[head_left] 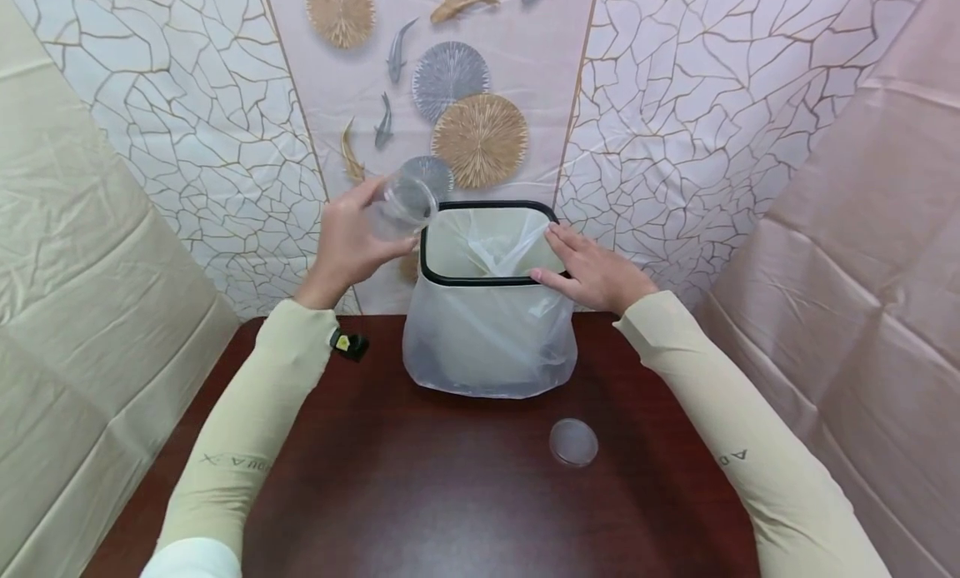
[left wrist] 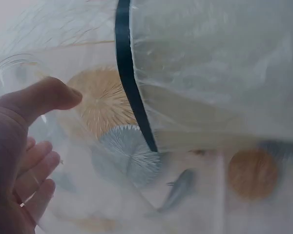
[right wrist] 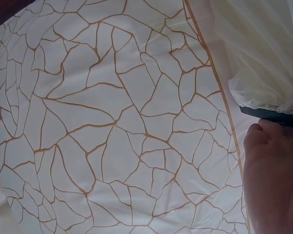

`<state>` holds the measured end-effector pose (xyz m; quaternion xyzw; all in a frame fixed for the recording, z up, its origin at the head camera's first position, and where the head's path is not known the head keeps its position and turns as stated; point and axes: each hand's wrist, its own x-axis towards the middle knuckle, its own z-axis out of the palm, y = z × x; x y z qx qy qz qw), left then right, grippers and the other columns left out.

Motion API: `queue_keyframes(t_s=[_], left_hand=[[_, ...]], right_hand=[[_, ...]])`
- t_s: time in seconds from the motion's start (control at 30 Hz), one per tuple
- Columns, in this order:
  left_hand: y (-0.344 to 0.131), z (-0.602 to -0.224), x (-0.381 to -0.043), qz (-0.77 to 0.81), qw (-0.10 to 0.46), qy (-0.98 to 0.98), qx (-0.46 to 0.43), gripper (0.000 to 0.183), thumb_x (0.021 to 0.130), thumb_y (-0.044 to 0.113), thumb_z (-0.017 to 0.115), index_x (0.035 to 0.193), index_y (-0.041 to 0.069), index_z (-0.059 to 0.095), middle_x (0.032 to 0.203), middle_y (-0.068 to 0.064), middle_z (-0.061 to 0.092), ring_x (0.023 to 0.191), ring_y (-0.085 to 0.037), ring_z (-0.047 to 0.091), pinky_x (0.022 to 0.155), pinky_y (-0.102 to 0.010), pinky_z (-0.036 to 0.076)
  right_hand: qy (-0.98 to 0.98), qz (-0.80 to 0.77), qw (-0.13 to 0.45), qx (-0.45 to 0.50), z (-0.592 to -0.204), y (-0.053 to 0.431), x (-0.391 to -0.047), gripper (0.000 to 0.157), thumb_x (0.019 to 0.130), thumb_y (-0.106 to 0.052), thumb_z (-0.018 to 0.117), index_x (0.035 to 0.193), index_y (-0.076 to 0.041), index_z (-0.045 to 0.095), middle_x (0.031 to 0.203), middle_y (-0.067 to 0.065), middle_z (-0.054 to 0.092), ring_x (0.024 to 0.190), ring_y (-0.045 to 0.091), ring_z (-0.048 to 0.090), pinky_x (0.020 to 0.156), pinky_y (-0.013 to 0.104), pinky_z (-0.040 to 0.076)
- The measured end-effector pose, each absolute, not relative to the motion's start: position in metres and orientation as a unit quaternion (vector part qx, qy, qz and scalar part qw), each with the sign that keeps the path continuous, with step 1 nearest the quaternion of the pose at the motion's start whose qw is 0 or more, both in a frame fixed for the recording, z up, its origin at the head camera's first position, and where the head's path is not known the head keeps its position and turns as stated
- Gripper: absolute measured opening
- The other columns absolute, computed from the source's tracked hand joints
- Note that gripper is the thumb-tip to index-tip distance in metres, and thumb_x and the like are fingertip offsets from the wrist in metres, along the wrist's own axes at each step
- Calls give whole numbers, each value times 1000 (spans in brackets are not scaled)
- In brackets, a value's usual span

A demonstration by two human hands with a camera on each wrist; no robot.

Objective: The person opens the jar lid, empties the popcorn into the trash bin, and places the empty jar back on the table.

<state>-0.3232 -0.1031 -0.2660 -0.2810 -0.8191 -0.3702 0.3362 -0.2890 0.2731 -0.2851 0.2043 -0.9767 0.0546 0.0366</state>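
Observation:
A clear plastic cup (head_left: 402, 207) is gripped by my left hand (head_left: 348, 238), its mouth tilted right beside the bin's left rim. No contents can be made out in it. In the left wrist view, the cup's transparent wall (left wrist: 46, 127) shows between the thumb and the curled fingers. The bin (head_left: 487, 281) has a black rim and a translucent plastic bag liner (head_left: 491, 345) draped over its outside. With fingers straight, my right hand (head_left: 600, 271) rests on the bin's right rim, the thumb over its front corner. A clear round lid (head_left: 573, 442) lies on the table.
The bin stands at the back of a dark red-brown table (head_left: 420, 486). Behind it hangs a patterned cloth (head_left: 660, 128). Beige fabric panels (head_left: 847, 303) flank both sides. A small black tag (head_left: 350, 345) sticks out by my left sleeve.

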Motion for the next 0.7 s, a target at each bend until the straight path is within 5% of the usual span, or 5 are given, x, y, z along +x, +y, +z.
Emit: queue_keyframes(t_s=[0.47, 0.7], left_hand=[[-142, -426, -303, -645, 280, -706, -82, 62, 73, 13, 97, 129, 14, 71, 124, -7, 74, 109, -9, 68, 98, -28, 55], [-142, -492, -291, -674, 261, -688, -71, 64, 74, 8, 96, 131, 11, 69, 126, -13, 74, 111, -7, 68, 93, -17, 54]], right_hand=[[-976, 64, 38, 204, -285, 272, -292, 96, 104, -74, 32, 169, -6, 16, 179, 15, 10, 166, 37, 11, 132, 56, 20], [-975, 68, 40, 207, -288, 273, -292, 96, 104, -74, 32, 169, -6, 15, 178, 16, 10, 165, 39, 13, 132, 58, 20]])
